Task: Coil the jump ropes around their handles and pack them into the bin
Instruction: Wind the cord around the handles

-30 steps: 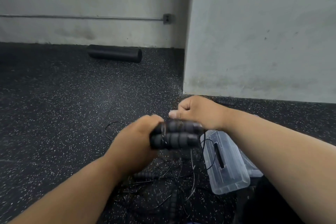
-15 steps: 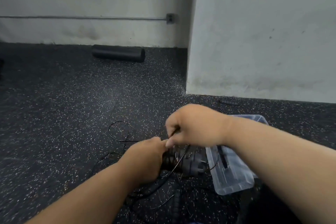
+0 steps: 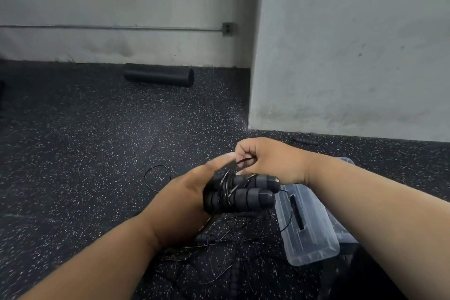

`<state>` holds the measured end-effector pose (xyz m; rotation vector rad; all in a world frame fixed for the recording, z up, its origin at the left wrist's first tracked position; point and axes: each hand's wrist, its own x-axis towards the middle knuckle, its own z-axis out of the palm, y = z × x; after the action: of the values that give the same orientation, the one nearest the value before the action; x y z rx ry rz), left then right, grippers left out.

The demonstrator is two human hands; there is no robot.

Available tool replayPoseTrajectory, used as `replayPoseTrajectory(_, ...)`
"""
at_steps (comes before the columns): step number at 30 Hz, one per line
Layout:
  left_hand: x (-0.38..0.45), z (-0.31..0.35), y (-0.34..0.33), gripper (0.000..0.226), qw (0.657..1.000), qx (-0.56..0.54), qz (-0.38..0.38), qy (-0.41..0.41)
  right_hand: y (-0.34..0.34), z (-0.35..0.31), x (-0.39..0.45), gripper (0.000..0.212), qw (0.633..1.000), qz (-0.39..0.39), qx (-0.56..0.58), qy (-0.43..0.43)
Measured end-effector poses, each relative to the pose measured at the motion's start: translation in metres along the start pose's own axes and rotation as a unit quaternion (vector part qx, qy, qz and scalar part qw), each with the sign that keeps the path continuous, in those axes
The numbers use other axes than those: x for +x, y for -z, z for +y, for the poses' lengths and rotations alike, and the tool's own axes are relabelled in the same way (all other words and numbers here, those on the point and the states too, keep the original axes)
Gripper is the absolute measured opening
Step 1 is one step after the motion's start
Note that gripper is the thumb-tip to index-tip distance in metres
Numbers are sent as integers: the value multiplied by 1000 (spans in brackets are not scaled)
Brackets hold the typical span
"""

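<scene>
loose rope (image 3: 226,246) tangles on the floor at 6 o'clock; above it, the left hand (image 3: 185,200) grips paired handles (image 3: 241,193), the right hand (image 3: 270,161) pinches cord (image 3: 243,160), clear bin (image 3: 309,224) at 4 o'clock, foam roller (image 3: 158,75) at 11 o'clock.

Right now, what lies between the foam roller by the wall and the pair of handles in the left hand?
Head view: only bare speckled floor between the foam roller and the handles gripped by the left hand; one thin rope loop lies nearer the hand.
</scene>
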<state>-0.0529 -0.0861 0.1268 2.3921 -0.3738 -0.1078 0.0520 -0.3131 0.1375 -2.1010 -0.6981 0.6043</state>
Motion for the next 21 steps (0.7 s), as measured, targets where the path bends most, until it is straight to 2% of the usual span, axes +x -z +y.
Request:
replayPoseTrajectory(2, -8, 11, -2, 86, 999, 19, -21, -35, -2, -2, -1, 26, 999, -44, -24, 4)
replayPoseTrajectory(4, -9, 8, -5, 70, 997, 51, -31, -50, -7, -2, -1, 27, 995, -86, -48, -1)
replayPoseTrajectory(7, 4, -7, -12, 46, 995, 71, -68, -14, -10, -2, -5, 31, 990, -127, -52, -10)
replayPoseTrajectory(9, 14, -26, -14, 32, 996, 77, -45, -15, -6, 1, -8, 35, 989, -130, -69, 10)
replayPoseTrajectory(11, 9, -28, -13, 41, 999, 32, -8, -10, -1, 5, -11, 45, 991, -133, -10, 3)
replayPoseTrajectory(13, 5, -18, 1, 47, 999, 14, 47, -11, 1, 14, -11, 47, 987, -126, 101, -17)
replayPoseTrajectory(15, 2, -20, 10, 42, 997, 42, 71, 11, 0, 21, -10, 50, 973, -124, 193, -37)
replayPoseTrajectory(17, 1, -21, 13, 41, 993, 72, 89, 36, -1, 20, -10, 51, 966, -121, 218, -66)
replayPoseTrajectory(19, 2, -15, 12, 42, 992, 85, 83, 50, -4, 19, -8, 42, 979, -86, 174, -62)
replayPoseTrajectory(21, 3, -16, 9, 41, 990, 103, 59, 74, -2, 20, -6, 11, 990, 2, 133, -38)
